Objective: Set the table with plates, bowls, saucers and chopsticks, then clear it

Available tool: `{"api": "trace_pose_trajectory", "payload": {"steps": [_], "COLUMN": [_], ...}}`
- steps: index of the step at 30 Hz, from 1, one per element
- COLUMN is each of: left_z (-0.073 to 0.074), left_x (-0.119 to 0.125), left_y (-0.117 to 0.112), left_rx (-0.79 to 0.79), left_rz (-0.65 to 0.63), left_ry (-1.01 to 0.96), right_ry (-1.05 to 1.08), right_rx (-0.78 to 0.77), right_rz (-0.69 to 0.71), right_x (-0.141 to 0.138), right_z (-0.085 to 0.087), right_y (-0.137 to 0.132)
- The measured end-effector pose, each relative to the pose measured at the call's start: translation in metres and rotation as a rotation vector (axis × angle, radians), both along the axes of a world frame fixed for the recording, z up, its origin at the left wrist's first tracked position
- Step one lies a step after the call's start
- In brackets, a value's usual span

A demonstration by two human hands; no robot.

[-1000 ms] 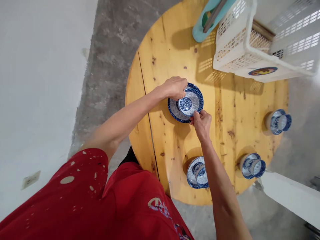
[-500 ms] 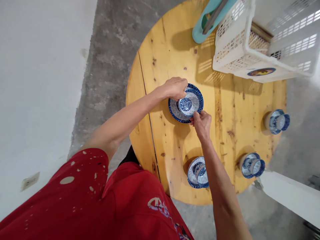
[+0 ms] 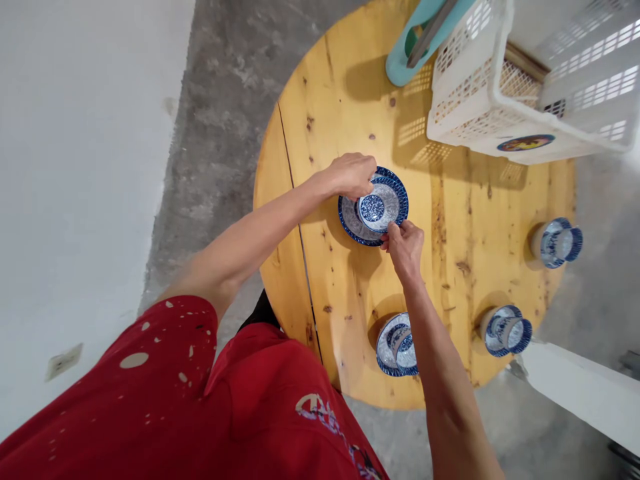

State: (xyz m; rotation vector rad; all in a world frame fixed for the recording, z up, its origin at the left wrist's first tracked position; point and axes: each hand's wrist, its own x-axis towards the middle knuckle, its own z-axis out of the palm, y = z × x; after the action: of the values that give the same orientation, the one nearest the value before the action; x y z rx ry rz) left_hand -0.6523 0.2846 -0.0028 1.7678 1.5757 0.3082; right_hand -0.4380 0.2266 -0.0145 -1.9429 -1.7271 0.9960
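A blue-and-white patterned bowl (image 3: 377, 207) rests on a matching blue-rimmed plate (image 3: 350, 223) in the middle of a round wooden table (image 3: 350, 100). My left hand (image 3: 353, 175) is closed on the bowl's far-left rim. My right hand (image 3: 406, 245) pinches the bowl's near rim with thumb and fingers. Both hands hold the same bowl over the plate.
Three more blue-and-white bowl-on-plate sets stand near the table's edge: one under my right forearm (image 3: 395, 347), one at the front right (image 3: 506, 331), one at the far right (image 3: 557, 243). A white plastic crate (image 3: 500, 107) and a teal object (image 3: 400, 63) sit at the back.
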Motion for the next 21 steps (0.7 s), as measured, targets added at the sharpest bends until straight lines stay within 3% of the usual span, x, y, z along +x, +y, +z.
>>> {"api": "trace_pose_trajectory", "payload": {"steps": [13,17,21], "left_z": [-0.001,0.011,0.032], "left_x": [-0.003,-0.013,-0.027], "left_y": [-0.003,-0.009,-0.031], "left_rx": [0.020,0.096,0.213], "left_rz": [-0.021,0.033,0.147], "left_ry": [0.010,0.042,0.041], "right_ry": [-0.022,0.020,0.111], "right_rx": [0.010,0.007,0.028], "right_rz": [0.005,-0.023,-0.120], "right_x": [-0.001,0.008,0.021], "right_z": [0.000,0.018,0.046], "right_y": [-0.004,-0.022,-0.068]}}
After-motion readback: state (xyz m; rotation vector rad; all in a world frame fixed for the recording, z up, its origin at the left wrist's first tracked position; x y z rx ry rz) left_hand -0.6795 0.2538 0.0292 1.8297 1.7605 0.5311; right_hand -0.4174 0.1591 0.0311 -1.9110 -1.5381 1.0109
